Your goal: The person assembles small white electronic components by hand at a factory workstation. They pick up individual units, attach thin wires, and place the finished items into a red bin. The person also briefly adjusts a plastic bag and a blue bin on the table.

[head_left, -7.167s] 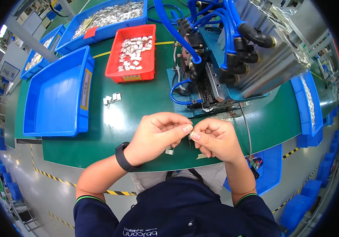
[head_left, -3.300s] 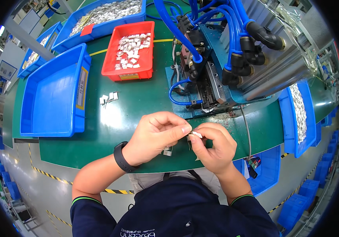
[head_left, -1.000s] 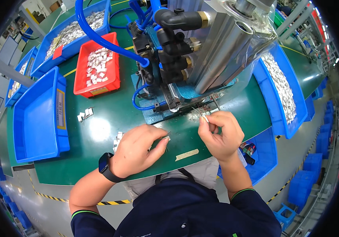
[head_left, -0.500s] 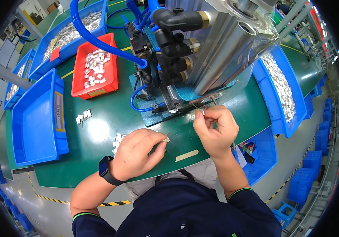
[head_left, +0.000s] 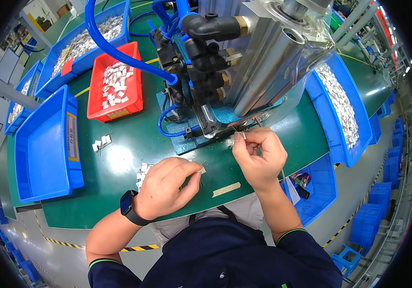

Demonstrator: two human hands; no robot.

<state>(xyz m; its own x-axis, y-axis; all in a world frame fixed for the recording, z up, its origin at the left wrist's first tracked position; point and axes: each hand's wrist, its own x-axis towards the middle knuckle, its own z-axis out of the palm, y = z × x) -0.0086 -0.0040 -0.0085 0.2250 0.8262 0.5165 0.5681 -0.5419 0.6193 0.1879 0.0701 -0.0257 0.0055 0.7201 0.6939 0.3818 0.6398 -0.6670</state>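
My left hand (head_left: 166,185), wearing a black watch, is just above the green table. Its thumb and index finger pinch a small white block with thin wire leads (head_left: 203,170). Partly hidden beyond that hand lies a pile of similar white blocks (head_left: 143,172). My right hand (head_left: 262,158) is closed at the lower front edge of a pneumatic machine (head_left: 211,126). Between its thumb and index finger is another small white block (head_left: 243,136), right at the machine's working point. The fingers hide most of it.
Left of the machine stand a red bin (head_left: 92,98) with white pieces and a deep blue bin (head_left: 40,144). A few blocks (head_left: 102,142) lie near them. Larger blue bins of parts stand at far left (head_left: 55,79) and right (head_left: 362,132). Blue hoses (head_left: 119,55) arch overhead.
My right hand has shifted very slightly left at the machine's edge, still pinching its white block. My left hand stays almost still with its own block.
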